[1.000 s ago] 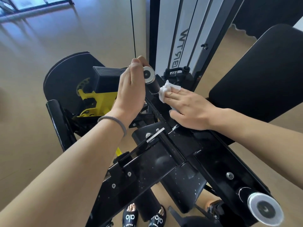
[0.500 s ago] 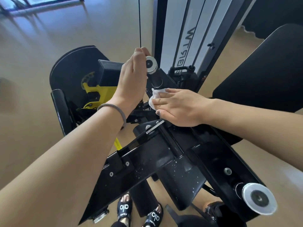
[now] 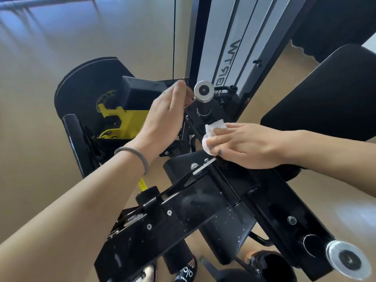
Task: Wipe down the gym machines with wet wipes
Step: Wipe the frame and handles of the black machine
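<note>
Two hands are showing over the black gym machine (image 3: 203, 202), and I am reading them from the head view alone. My right hand (image 3: 246, 145) is lying flat with straight fingers, pressing a white wet wipe (image 3: 211, 132) against the machine's black bar, just below the near side of a short black peg with a round silver end cap (image 3: 203, 90). Most of the wipe is sitting hidden under the fingers; only its crumpled left part is peeking out. My left hand (image 3: 164, 117) is hanging in the air just left of that cap, blurred, fingers loosely bent and holding nothing that I can make out; whether the fingertips are touching the peg I cannot tell. A grey band (image 3: 135, 154) is circling the left wrist.

No container is appearing anywhere in view. Pale specks are dotting the glossy black plate toward the machine's near edge. A second silver cap (image 3: 348, 259) is sticking out at the lower right corner of the frame of the machine. A yellow part (image 3: 126, 123) is sitting behind the left hand, partly covered by it. A black pad (image 3: 329, 94) is being cut off by the right edge of the picture. At the bottom edge, sandalled feet (image 3: 187, 273) are only partly visible, the rest hidden behind the machine.
</note>
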{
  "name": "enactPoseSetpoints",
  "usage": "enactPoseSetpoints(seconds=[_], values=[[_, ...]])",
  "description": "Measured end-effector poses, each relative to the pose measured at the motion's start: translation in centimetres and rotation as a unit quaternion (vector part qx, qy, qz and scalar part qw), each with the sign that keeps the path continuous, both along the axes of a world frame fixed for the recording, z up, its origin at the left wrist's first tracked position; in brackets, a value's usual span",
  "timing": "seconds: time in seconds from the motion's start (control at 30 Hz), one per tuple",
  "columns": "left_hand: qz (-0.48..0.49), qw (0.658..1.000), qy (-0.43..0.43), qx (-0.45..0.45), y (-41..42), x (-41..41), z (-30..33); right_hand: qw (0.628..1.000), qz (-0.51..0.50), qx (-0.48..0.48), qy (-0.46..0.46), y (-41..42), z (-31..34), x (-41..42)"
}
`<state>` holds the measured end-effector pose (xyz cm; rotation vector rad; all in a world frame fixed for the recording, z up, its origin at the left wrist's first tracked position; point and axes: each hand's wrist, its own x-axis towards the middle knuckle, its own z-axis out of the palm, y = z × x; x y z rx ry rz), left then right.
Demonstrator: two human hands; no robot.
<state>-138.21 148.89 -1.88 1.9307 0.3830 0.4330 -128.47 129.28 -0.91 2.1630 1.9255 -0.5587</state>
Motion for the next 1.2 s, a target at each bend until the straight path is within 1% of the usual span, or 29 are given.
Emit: enactPoseSetpoints(seconds=[0.07,0.13,0.2,0.23,0.3,0.33,0.4,0.5,0.57,0.6,0.63,0.67,0.73,0.8,0.9,0.97,1.0,1.03,1.1,1.13,1.17,1.2], values=[[-0.006,1.0,0.019,0.007,0.6,-0.6,-1.1,0.997,-0.057,-0.029,0.048,-0.6,0.4,-0.1],[-0.025,0.998,0.046,0.023,0.4,-0.7,-2.0,0.992,-0.094,-0.019,0.088,-0.7,0.4,-0.3],[-0.053,0.995,0.085,0.025,-0.3,-0.6,-2.4,0.971,-0.172,0.008,0.166,0.0,0.3,-0.4],[-0.075,0.99,0.118,0.029,-0.6,-0.4,-2.7,0.948,-0.229,0.023,0.22,0.3,0.1,-0.4],[-0.136,0.973,0.182,0.028,-1.2,-0.2,-3.5,0.89,-0.322,0.068,0.316,0.9,-0.7,-0.6],[-0.151,0.969,0.195,0.015,-1.4,-0.2,-3.7,0.858,-0.358,0.095,0.355,1.2,-1.2,-0.9],[-0.138,0.971,0.194,-0.032,-1.4,0.0,-3.6,0.803,-0.412,0.136,0.41,1.6,-1.6,-1.3],[-0.13,0.966,0.197,-0.104,-1.0,-0.1,-3.2,0.758,-0.454,0.14,0.447,2.3,-1.9,-1.2],[-0.134,0.965,0.197,-0.106,-1.1,0.0,-3.3,0.738,-0.461,0.139,0.473,2.7,-1.7,-1.2],[-0.123,0.97,0.184,-0.097,-1.4,0.1,-3.5,0.73,-0.463,0.149,0.48,2.9,-1.6,-1.3],[-0.101,0.977,0.168,-0.083,-1.6,0.3,-3.9,0.727,-0.463,0.162,0.48,2.9,-1.5,-1.3],[-0.077,0.983,0.152,-0.069,-1.8,0.5,-4.3,0.735,-0.456,0.184,0.467,2.8,-1.5,-1.5],[-0.059,0.988,0.139,-0.018,-2.0,1.1,-4.8,0.766,-0.424,0.237,0.422,2.5,-1.4,-1.7],[-0.071,0.985,0.153,0.042,-2.0,1.5,-4.9,0.803,-0.393,0.278,0.352,1.9,-1.2,-1.8],[-0.063,0.968,0.201,0.136,-1.4,1.6,-4.9,0.857,-0.343,0.328,0.204,1.0,-1.0,-1.0],[-0.073,0.949,0.224,0.209,-0.9,1.7,-4.9,0.882,-0.33,0.318,0.109,0.4,-1.4,-0.2],[-0.086,0.941,0.232,0.232,-1.0,1.8,-5.0,0.886,-0.348,0.293,0.092,0.3,-1.7,0.1],[-0.104,0.933,0.243,0.243,-1.3,1.8,-5.0,0.882,-0.379,0.26,0.108,0.3,-1.8,0.3],[-0.142,0.92,0.282,0.231,-2.2,2.0,-4.8,0.858,-0.426,0.218,0.186,0.4,-2.0,0.3],[-0.148,0.922,0.307,0.185,-2.8,2.2,-4.7,0.847,-0.438,0.214,0.214,0.5,-2.0,0.4],[-0.138,0.929,0.33,0.096,-3.1,2.4,-4.8,0.836,-0.449,0.215,0.229,0.6,-2.0,0.5],[-0.117,0.931,0.344,-0.035,-3.4,2.5,-5.0,0.828,-0.46,0.218,0.237,0.7,-2.0,0.7]])
